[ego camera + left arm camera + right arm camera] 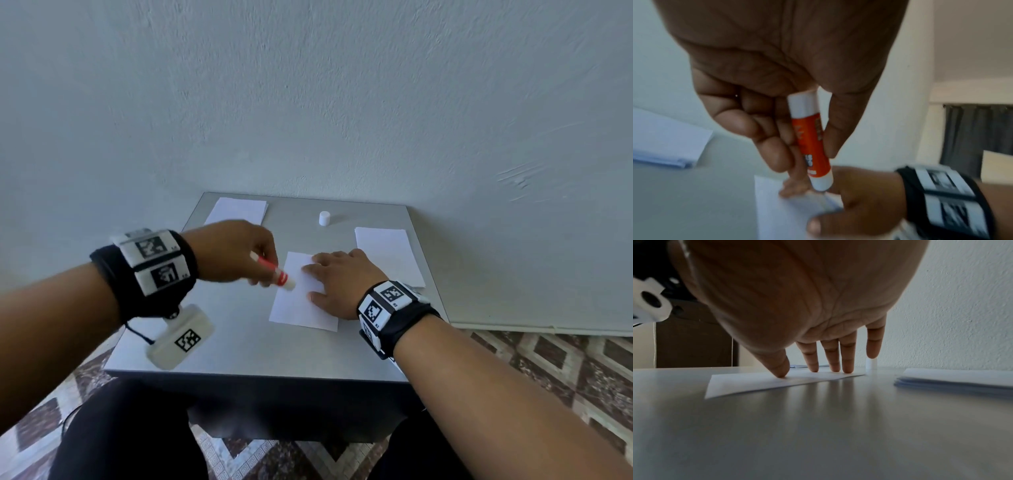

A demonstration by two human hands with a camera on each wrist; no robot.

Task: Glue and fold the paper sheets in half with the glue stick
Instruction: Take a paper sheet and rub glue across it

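Note:
A white paper sheet (301, 305) (764, 381) (785, 211) lies flat in the middle of the grey table (239, 342). My left hand (236, 253) (789, 113) pinches a red and white glue stick (274, 272) (812, 146), uncapped, its tip at the sheet's left edge. My right hand (339, 277) (818, 366) lies spread on the sheet's right side. Its straight fingertips (781, 373) press the paper down.
The white cap (324, 218) (871, 364) stands upright at the back of the table. One stack of sheets (390, 253) (962, 379) lies at the right, another stack (236, 209) (663, 142) at the back left. The wall rises right behind the table; patterned floor surrounds it.

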